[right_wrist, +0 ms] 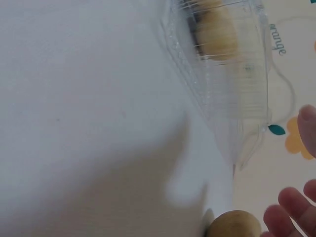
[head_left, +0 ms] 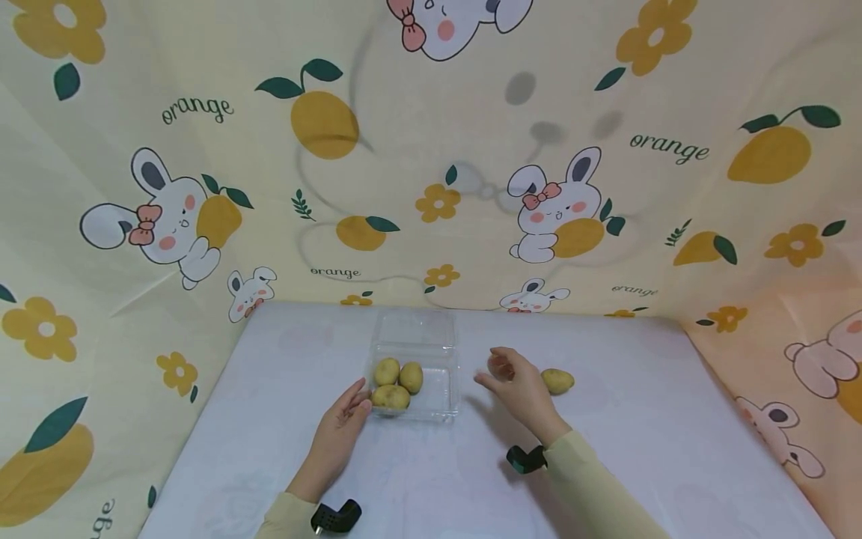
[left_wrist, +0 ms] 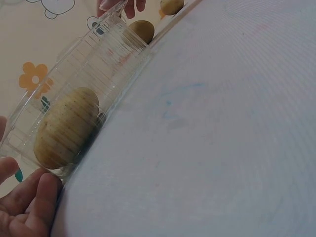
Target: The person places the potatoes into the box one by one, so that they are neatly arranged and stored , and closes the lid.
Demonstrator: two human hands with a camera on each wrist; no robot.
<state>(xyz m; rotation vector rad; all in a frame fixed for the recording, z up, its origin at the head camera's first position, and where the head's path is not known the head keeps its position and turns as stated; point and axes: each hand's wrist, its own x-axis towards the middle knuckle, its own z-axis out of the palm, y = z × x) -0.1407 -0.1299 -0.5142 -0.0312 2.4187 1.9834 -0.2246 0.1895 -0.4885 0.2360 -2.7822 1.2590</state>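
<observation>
A clear plastic box [head_left: 438,389] with its hinged lid [head_left: 415,329] raised stands on the table. Three potatoes [head_left: 390,397] lie together in its left part. My left hand [head_left: 339,434] touches the left side of the box, its fingers relaxed around the near corner. To the right of the box, my right hand [head_left: 521,391] hovers with fingers spread and nothing in them. Just beyond it lies a loose potato [head_left: 559,381]. Past the box's far end, the left wrist view shows a potato [left_wrist: 142,31] and another potato [left_wrist: 172,6] farther off.
The white tabletop [head_left: 269,449] runs back to a cloth backdrop [head_left: 404,172] printed with rabbits and oranges. The cloth also rises along both sides. Each wrist wears a black camera mount [head_left: 337,516].
</observation>
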